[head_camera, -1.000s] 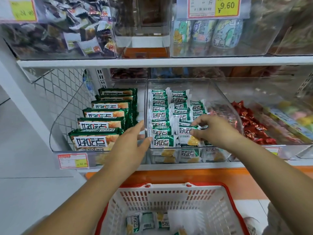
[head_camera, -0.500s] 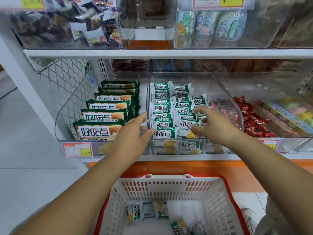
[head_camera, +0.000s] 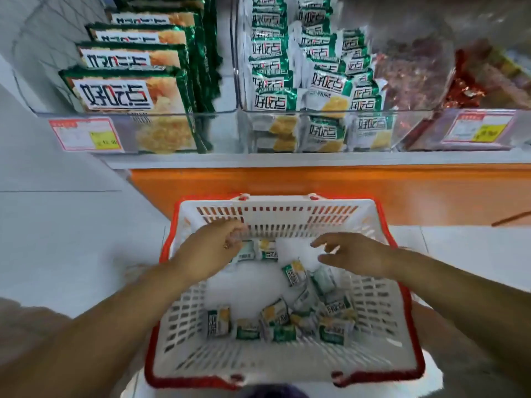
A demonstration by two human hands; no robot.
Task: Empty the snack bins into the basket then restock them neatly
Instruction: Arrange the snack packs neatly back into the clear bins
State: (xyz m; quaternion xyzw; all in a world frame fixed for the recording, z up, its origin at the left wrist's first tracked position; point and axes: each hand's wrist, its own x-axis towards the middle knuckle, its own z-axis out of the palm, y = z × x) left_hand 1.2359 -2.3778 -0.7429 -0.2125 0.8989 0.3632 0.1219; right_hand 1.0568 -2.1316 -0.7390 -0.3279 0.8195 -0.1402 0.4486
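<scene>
A white shelf (head_camera: 287,159) ran across the top of the view, with an orange panel (head_camera: 287,185) under it and a pale tiled floor (head_camera: 71,225) below. On the shelf three clear bins stood side by side. The left bin (head_camera: 218,130) held a row of large green packs (head_camera: 126,99) standing upright. The middle bin (head_camera: 316,111) was full of small snack packets (head_camera: 327,81) in three rows. The right bin (head_camera: 425,133) held red wrapped sweets (head_camera: 465,90).

In front of the shelf and lower stood the white basket (head_camera: 275,215) with a red rim. Both forearms reached over it from the near side.

The left hand (head_camera: 209,249) was over the far left part of the basket, its fingers bent downward and blurred. I could not tell if they pinched something. The right hand (head_camera: 359,255) was over the far right part, apart from the left one, with the fingers spread and relaxed and nothing in them.

On the basket floor lay loose packets (head_camera: 275,314) of the same green and white kind, most of them in a heap at the near side, and a few just under the left hand.

A price tag (head_camera: 86,135) was on the front of the left bin and a second tag (head_camera: 477,129) on the right bin. A small ring (head_camera: 226,246) showed on the left hand.
</scene>
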